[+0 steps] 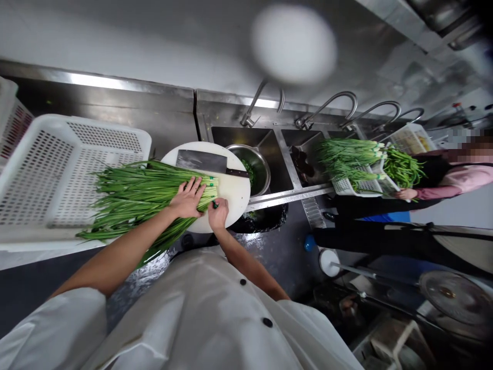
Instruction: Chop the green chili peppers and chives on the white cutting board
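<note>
A round white cutting board (pixel 234 205) carries the stem ends of long green stalks (pixel 134 192), laid in bunches with green bands near their pale ends. Their leafy ends reach over a white basket. My left hand (pixel 188 198) lies with fingers spread flat on the stalks near the bands. At the nearest bunch's end, my right hand (pixel 218 213) is closed, pinching a small dark green band by the stems. A cleaver (pixel 202 161) lies flat at the back of the board, its handle pointing right.
The white perforated basket (pixel 84 131) stands left. Right of the board, a steel bowl (pixel 265 177) with chopped greens sits in a sink below faucets. Farther right, a person's hand (pixel 406 193) touches a basket of greens. A black bin (pixel 265 221) is below the counter edge.
</note>
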### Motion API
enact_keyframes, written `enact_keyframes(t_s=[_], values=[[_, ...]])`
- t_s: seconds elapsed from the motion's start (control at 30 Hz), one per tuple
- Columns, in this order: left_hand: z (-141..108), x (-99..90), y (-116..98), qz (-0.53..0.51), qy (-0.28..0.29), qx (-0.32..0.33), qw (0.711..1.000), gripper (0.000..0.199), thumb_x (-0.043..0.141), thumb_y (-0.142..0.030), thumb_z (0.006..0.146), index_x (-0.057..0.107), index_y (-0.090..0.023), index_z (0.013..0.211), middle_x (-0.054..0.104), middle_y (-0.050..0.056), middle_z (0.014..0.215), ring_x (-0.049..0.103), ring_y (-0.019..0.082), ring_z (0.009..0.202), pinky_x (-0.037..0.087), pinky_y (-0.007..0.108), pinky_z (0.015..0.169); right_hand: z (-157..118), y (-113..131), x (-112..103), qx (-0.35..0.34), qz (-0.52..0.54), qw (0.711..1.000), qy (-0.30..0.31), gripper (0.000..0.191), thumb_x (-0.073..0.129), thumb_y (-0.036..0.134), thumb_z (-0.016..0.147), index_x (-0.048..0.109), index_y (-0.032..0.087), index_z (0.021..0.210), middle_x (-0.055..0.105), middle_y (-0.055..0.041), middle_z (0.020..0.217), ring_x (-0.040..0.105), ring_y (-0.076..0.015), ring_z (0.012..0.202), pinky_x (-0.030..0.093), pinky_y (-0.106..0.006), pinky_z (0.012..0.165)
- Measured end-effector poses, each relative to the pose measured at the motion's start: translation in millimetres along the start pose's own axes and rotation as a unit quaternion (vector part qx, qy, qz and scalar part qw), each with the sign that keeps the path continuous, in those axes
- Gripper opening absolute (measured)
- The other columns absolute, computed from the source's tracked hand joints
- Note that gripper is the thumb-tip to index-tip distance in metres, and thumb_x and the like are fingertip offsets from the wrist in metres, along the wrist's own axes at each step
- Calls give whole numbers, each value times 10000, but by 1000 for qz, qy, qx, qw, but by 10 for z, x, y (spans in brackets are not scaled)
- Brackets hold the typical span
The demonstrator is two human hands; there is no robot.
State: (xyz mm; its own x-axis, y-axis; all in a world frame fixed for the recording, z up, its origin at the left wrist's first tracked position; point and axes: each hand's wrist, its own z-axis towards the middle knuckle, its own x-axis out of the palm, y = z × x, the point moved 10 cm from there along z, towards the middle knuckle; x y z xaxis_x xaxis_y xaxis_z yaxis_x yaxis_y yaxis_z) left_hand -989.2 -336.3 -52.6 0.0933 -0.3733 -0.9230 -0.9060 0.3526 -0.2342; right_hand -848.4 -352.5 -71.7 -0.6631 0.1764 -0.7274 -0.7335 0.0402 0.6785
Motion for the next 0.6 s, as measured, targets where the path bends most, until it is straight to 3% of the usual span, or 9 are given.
enact_keyframes(t_s=[0.27, 0.43, 0.6], values=[[-5, -10, -27, -4, -2, 7, 1000, 1199, 672, -631, 744, 141, -70, 1660, -74, 216, 1739, -72, 411, 1612, 78, 577, 1264, -45, 117, -84, -10, -17, 1000, -11, 78, 537, 170, 919, 601, 189, 960, 566, -61, 875, 535, -228, 910, 484, -344, 883], [-33, -90, -30, -5, -11, 3, 1000, 1159, 699, -588, 754, 187, -62, 1650, -33, 221, 1740, -29, 413, 1612, 86, 567, 1272, 43, 171, 67, 11, -103, 993, 56, 122, 512, 96, 916, 566, 197, 877, 594, -64, 855, 547, -226, 953, 469, -345, 921], [-93, -242, -79, 37, -62, 26, 997, 1001, 613, -511, 821, 247, -40, 1625, 90, 239, 1732, 100, 413, 1600, 195, 565, 1247, 101, 223, 92, 26, -154, 984, 82, 155, 562, 105, 912, 584, 221, 811, 668, -72, 870, 614, -220, 912, 518, -336, 871]])
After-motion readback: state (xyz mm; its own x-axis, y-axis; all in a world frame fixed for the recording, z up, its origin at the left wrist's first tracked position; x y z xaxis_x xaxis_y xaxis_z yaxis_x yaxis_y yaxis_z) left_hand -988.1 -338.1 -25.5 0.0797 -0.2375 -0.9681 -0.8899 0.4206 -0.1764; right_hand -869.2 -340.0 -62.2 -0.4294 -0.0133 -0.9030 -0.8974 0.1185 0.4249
